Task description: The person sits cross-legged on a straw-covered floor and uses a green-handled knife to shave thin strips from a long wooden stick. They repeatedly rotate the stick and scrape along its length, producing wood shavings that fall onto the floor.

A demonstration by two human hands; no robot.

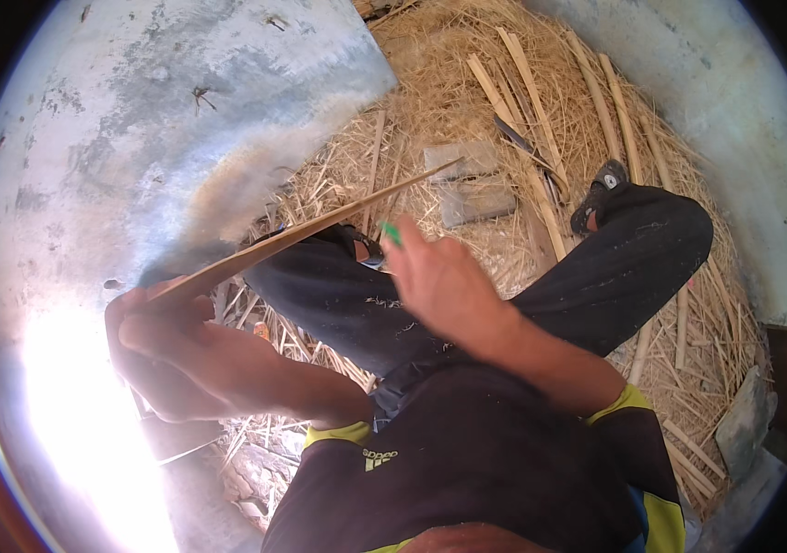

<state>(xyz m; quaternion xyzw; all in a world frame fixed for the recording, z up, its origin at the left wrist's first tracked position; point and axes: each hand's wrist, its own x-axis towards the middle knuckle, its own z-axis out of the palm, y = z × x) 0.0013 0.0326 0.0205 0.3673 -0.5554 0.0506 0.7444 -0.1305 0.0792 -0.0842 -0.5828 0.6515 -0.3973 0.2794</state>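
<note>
My left hand (167, 336) is closed around the near end of a long, flat bamboo strip (292, 237). The strip slants up and to the right, tapering to a thin far tip above the floor. My right hand (449, 286), a little blurred, is closed beside the strip's right side, in front of my lap. A small green piece (391, 233) sticks out of its fingers; the rest of that thing is hidden in the grip. Whether it touches the strip I cannot tell.
Shavings (439, 55) and loose bamboo strips (532, 83) cover the floor between pale walls (292, 74). Two flat bricks (476, 201) lie ahead of my hands, with a dark curved blade (515, 136) near them. My dark-trousered legs (624, 258) spread outward. A stone slab (745, 424) leans at right.
</note>
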